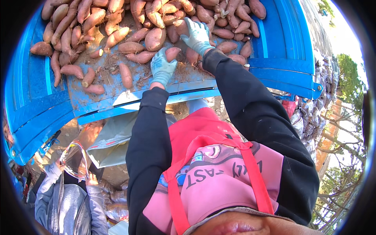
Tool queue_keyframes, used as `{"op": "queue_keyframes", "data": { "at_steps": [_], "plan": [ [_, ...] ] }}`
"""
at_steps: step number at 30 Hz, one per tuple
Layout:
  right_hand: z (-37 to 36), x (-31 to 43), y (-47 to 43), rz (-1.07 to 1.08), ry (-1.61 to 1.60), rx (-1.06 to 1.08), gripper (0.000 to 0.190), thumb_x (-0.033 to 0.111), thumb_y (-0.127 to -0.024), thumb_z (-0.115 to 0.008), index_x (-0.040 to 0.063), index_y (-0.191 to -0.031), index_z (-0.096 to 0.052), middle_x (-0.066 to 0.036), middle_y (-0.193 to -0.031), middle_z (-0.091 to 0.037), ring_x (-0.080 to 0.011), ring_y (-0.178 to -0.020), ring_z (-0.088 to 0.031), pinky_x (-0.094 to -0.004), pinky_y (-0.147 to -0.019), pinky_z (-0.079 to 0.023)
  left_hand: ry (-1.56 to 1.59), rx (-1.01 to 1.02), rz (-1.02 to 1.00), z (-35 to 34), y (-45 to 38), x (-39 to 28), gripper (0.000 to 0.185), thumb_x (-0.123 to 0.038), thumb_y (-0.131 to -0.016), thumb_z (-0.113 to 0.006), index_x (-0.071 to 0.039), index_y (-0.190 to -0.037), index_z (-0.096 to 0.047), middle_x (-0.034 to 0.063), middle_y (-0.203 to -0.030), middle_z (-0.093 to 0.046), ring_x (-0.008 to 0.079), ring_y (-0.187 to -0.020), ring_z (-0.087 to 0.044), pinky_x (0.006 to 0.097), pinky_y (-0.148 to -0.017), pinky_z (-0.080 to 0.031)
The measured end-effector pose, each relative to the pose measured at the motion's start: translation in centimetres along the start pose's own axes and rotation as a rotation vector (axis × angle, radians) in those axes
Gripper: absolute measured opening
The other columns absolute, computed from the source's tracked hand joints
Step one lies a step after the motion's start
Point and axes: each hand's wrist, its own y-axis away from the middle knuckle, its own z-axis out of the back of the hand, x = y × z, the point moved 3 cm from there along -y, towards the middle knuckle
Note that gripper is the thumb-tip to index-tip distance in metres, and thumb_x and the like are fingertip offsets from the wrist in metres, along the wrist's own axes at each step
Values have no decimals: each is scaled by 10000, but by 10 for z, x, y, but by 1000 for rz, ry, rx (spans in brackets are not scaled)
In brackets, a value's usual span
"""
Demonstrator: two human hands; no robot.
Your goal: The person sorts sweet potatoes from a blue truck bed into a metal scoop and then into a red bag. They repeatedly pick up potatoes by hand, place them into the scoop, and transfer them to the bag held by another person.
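Reddish sweet potatoes [154,39] lie heaped across the soiled blue metal truck bed [100,70]. My left hand [163,66], in a light blue work glove, holds a small sweet potato [172,54] near the bed's front edge. Farther in and to the right, my right hand [197,35], gloved the same way, has its fingers and thumb around a larger sweet potato [181,28] at the edge of the heap. Between and beside the hands lie more roots. One single sweet potato [125,75] rests on the bed left of my left hand.
Blue side panels [282,44] flank the bed. Below its edge hangs an open grey plastic bag [111,147]. At the lower left, another person [70,202] holds a clear plastic bag [75,161] open. Filled bags [311,126] are stacked at the right.
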Motion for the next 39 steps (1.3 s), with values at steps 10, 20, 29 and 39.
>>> {"op": "queue_keyframes", "data": {
  "at_steps": [10, 20, 29, 39],
  "plan": [
    [4, 18, 29, 569, -292, 296, 281, 272, -839, -753, 190, -1104, -712, -33, -1171, -655, -290, -1150, -588, -458, -991, -455, 1895, -1, 492, 35, 59, 64, 557, -151, -887, -685, -167, -1401, -470, 109, -1309, -552, 251, -1220, -563, 450, -985, -518],
    [-64, 141, -84, 837, -209, -31, 252, 248, -856, -656, 200, -1088, -742, 3, -1152, -682, -254, -1163, -586, -438, -992, -469, 439, -484, 160, 104, 50, 9, 665, -384, -953, -697, -27, -1444, -424, 87, -1336, -508, 227, -1241, -489, 372, -1065, -418],
    [-42, 170, 2, 960, -132, 342, 637, 325, -870, -724, 142, -1441, -509, -191, -1498, -457, -389, -1379, -431, -562, -1168, -294, 1962, -780, 154, 160, 99, 57, 610, -445, -929, -715, -48, -1329, -482, 122, -1289, -541, 286, -1195, -519, 514, -1061, -432],
    [40, 84, 93, 525, -358, 474, 424, 205, -858, -703, 166, -1277, -647, -61, -1293, -635, -277, -1225, -561, -521, -1161, -321, 1832, -1186, 89, 339, 364, 315, 221, -158, -877, -733, 1, -966, -609, 83, -877, -612, 192, -785, -579, 328, -738, -542]
  ]
}}
